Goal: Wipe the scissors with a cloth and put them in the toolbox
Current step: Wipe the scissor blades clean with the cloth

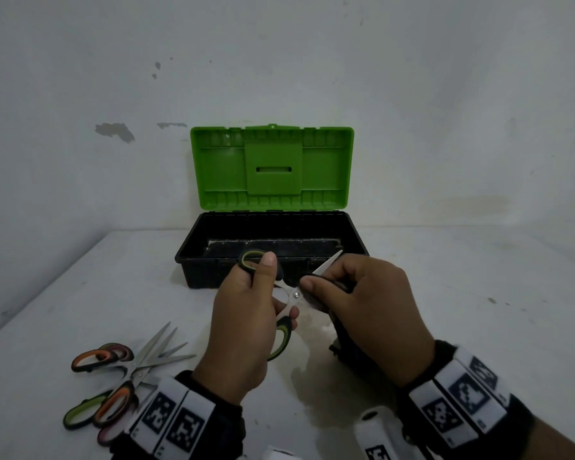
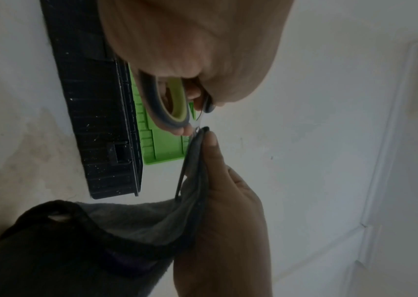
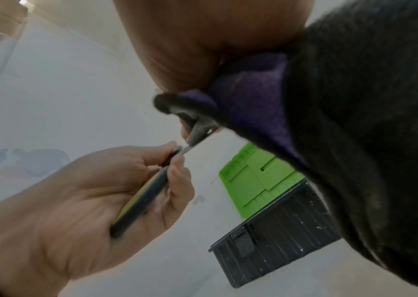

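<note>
My left hand (image 1: 263, 293) grips a pair of green-and-black-handled scissors (image 1: 295, 295) held open in the air in front of the toolbox. One handle loop (image 1: 251, 260) sticks up by the thumb and the other (image 1: 281, 340) hangs below the fingers. My right hand (image 1: 326, 277) pinches a dark cloth (image 1: 341, 343) around one blade near the pivot, with the blade tip (image 1: 334, 257) poking out beyond it. The left wrist view shows the cloth (image 2: 126, 221) draping down from the pinch. The toolbox (image 1: 186, 257) is black with its green lid (image 1: 273, 161) standing open.
Several more scissors (image 1: 123, 370) with orange, green and maroon handles lie in a pile on the white table (image 1: 478, 293) at the front left. The toolbox stands against the back wall. Its black tray looks bare inside.
</note>
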Tool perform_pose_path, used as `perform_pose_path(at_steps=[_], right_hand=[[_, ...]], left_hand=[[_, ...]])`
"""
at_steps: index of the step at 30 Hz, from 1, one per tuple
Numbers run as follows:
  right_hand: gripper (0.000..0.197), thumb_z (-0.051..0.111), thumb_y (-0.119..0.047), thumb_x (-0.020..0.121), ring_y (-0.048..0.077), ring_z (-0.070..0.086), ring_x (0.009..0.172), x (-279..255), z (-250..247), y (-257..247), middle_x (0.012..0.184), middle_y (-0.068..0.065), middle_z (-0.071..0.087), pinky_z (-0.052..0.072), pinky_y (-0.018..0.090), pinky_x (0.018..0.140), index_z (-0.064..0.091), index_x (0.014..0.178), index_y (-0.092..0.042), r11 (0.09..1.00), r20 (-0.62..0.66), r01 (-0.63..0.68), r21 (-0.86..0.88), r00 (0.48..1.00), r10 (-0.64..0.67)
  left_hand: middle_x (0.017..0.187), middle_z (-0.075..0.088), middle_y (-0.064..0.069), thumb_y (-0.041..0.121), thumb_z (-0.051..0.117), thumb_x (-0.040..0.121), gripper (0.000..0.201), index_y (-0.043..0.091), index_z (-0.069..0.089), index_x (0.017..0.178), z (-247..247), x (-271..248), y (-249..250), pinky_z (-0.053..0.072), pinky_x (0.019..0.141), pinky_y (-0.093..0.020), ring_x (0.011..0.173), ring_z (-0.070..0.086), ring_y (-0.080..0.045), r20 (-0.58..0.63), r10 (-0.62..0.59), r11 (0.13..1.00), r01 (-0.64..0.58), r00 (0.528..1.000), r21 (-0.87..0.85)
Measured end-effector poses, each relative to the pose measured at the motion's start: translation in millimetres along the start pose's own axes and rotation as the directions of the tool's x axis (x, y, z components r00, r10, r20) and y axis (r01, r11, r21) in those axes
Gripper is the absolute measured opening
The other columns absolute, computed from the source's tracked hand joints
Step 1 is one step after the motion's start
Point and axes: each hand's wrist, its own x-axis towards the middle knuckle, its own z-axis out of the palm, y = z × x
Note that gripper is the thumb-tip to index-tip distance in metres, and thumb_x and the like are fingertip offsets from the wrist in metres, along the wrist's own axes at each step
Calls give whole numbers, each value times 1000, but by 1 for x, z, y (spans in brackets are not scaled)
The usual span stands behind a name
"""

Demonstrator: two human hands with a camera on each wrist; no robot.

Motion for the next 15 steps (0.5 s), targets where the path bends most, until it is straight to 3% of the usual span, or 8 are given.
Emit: perform_pose_path(at_steps=[3,6,10,15], right_hand=[[31,81,-40,76,1,61,60,6,-5,3,51,-12,61,39,4,53,66,58,-20,999,-60,-19,38,998,21],[30,80,-41,77,5,61,59,2,-5,-1,51,-9,63,41,6,53,66,60,-20,999,-4,-2,50,1000,2],[30,81,-40,76,1,59,53,9,-9,3,53,-11,64,40,6,51,67,59,-21,994,-67,-25,104,997,32],[32,79,-39,80,4,60,52,6,-7,-1,56,-13,66,41,8,51,65,56,-22,993,-6,-18,114,1000,19]], left_hand=[[43,47,2,41,48,98,35,9,58,89,-1,2,1,52,48,-30,50,62,-22,5,12,1000,-12,1000,6],[43,46,0,40,49,98,34,10,57,85,-3,3,3,51,45,-25,48,61,-21,6,25,999,-25,1000,20],[42,45,1,40,49,98,35,8,58,87,-4,4,4,53,45,-29,46,60,-20,13,36,999,-36,999,21],[45,45,-1,40,50,98,34,9,58,85,-5,7,2,53,49,-33,45,60,-20,5,41,999,-41,999,27]])
